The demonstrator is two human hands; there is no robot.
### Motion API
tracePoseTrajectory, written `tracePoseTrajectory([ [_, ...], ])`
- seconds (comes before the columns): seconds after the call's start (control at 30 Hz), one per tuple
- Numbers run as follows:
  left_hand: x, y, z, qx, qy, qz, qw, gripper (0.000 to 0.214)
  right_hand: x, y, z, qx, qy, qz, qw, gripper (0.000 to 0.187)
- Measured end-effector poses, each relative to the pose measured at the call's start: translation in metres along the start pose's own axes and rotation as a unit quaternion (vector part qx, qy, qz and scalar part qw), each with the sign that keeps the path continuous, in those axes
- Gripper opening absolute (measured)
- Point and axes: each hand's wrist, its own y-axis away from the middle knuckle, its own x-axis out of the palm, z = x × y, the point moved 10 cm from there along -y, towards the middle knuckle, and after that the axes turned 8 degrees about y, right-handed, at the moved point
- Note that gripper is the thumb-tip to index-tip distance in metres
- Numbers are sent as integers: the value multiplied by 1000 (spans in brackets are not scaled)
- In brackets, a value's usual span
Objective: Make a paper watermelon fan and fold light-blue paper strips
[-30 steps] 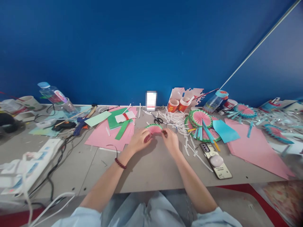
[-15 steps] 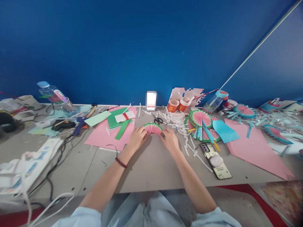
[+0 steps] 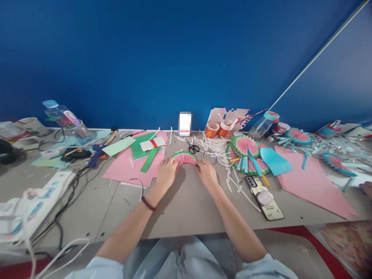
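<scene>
A pleated pink paper fan with a green rim lies spread in a half circle on the grey table. My left hand grips its left end with curled fingers. My right hand pinches its right end. A beaded bracelet circles my left wrist. Black scissors lie just behind the fan.
Pink and green paper sheets lie to the left, finished fans and white paper strips to the right. A phone rests near my right forearm. Two red cups, bottles, a power strip and cables crowd the edges. Another person's fingertips show far right.
The fan has been spread wider, from a small bunch to a half circle. My hands moved apart and slightly away from me, lowering it to the table.
</scene>
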Motion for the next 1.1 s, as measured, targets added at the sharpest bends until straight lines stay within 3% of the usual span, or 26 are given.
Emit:
tracePoseTrajectory([
  [0.27,1,2,4,-8,10,-19,1000,16,2,-5,7,-9,20,-4,1000,17],
  [0.53,6,0,16,-44,22,2,999,13,4,-6,9,-6,24,0,1000,13],
  [1.1,3,-5,13,6,44,-31,999,13,-4,2,19,-5,-3,-31,999,10],
])
